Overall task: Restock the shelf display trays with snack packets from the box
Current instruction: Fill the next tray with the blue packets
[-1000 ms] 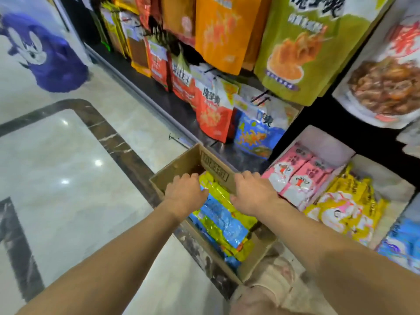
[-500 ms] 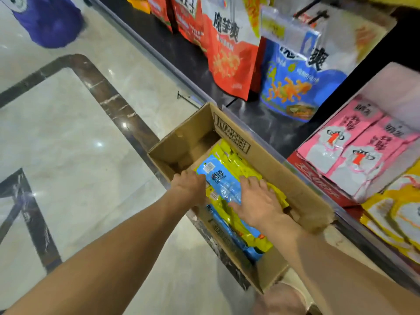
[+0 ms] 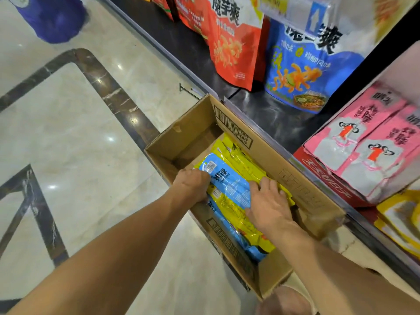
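- Cardboard box (image 3: 181,137) is parked on the marble floor (image 3: 79,133), pushed right up against the shelf (image 3: 272,114) edge.
- Change from a second ago: both hands were hovering at rim level then. Now they're sunk into the box and planted on the stack.
- Left hand (image 3: 192,184) is curled onto the far end of the top blue packet (image 3: 229,185), by its barcode. It's read as a grip, though the fingertips are hidden.
- Right hand (image 3: 266,201) is laid flat, fingers spread, across the blue packet's near end and the yellow packets (image 3: 241,155) beside it.
- Hands are kept apart, one at each end of the packet.
- Nothing is lifted yet, and the blue packet is still lying on the pile inside the box.
- So the reach is done and the pickup is being set up.
- Pink packets (image 3: 363,142) are already stood in the red display tray (image 3: 325,178) to the right, so a different tray is probably meant for this one.
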### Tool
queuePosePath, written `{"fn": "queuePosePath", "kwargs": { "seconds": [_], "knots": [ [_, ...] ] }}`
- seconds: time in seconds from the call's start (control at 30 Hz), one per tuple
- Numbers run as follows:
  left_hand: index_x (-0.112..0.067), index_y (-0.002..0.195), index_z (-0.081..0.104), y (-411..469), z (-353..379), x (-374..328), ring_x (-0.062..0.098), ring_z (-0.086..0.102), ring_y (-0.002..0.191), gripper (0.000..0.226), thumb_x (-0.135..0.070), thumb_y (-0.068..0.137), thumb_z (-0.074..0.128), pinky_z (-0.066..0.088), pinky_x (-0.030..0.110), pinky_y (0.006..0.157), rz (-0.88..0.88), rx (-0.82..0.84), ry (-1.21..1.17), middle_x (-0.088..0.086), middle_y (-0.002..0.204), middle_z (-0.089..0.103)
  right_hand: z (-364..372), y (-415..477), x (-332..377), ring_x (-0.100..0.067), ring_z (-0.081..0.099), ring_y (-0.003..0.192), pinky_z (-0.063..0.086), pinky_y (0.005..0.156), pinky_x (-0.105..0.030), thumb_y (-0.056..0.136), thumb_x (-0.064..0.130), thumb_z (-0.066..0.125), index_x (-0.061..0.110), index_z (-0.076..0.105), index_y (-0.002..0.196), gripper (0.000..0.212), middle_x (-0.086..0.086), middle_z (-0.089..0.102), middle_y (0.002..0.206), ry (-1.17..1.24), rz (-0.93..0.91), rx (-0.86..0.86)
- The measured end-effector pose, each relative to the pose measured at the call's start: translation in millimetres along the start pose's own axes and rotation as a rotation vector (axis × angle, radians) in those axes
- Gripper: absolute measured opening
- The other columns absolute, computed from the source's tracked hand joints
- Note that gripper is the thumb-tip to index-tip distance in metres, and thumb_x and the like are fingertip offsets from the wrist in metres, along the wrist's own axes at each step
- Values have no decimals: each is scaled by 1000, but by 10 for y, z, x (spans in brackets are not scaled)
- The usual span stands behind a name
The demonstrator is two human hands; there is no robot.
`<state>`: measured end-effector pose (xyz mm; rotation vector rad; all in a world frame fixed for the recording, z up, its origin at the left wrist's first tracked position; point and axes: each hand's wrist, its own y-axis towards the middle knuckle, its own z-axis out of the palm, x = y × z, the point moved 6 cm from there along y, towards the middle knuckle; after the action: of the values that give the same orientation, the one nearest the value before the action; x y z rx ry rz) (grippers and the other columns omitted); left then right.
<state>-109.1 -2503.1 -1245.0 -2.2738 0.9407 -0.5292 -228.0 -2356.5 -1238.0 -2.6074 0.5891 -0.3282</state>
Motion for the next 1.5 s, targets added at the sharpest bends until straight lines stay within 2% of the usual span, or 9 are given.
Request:
{"fn": "queuePosePath", "kwargs": {
  "seconds": [0.13,0.43,0.67,0.83,0.97,1.1,1.23,1.37,1.5],
  "knots": [
    [-20,110,63,-28,-31,4,25,63,97,45,-52,80,74,43,33,74,21,6,-52,2,106,66,14,-24,-21,-30,42,123,45,94,-39,91,44,65,15,39,134,59,-10,40,132,77,36,49],
    [-26,107,66,-162,-304,-33,26,52,108,29,-46,87,68,46,36,86,185,-228,-289,2,107,59,110,-26,-194,-31,36,133,41,106,-40,89,39,72,18,35,144,69,-8,31,140,420,89,210],
    [-28,108,59,-265,-447,-10,27,51,103,19,-37,92,66,49,39,89,220,-322,-612,0,103,45,0,-17,-217,-20,55,101,47,78,-29,87,28,76,22,45,142,63,-4,39,131,844,101,264],
    [-31,96,56,-403,-600,16,19,52,98,16,-29,90,71,52,33,84,283,-498,-789,1,105,50,-2,-124,-196,-14,65,101,58,80,-37,93,10,69,30,38,150,67,7,55,124,1229,103,435],
    [-33,100,60,-464,-682,53,18,38,123,24,-34,83,77,47,31,100,240,-679,-943,-5,128,38,-50,-154,-66,-23,69,110,57,92,-51,91,-3,66,39,40,149,76,-5,60,127,1482,37,569],
    [-33,97,59,-491,-767,2,15,50,116,26,-29,82,79,54,40,95,218,-696,-1198,2,121,48,-311,-145,97,-24,69,109,57,93,-50,90,-10,60,38,48,143,73,-10,63,122,1517,-76,546],
    [-40,88,53,-569,-900,-14,25,58,98,27,-43,77,78,57,42,76,230,-679,-1268,12,107,58,-468,-157,145,-18,70,109,56,92,-48,89,18,73,40,55,132,52,-1,69,122,1462,-77,510],
    [-32,81,53,-675,-1032,20,28,60,79,32,-43,71,81,55,51,70,223,-618,-1406,20,99,59,-553,-175,7,-17,74,96,58,71,-31,92,18,70,31,56,126,40,4,74,112,1415,41,315],
    [-34,84,53,-854,-1225,50,38,66,84,31,-39,72,81,55,62,77,221,-630,-1468,21,98,63,-726,-301,-215,-27,75,92,59,87,-49,88,16,72,16,65,115,29,-6,77,105,1432,157,169]
  ]
}}
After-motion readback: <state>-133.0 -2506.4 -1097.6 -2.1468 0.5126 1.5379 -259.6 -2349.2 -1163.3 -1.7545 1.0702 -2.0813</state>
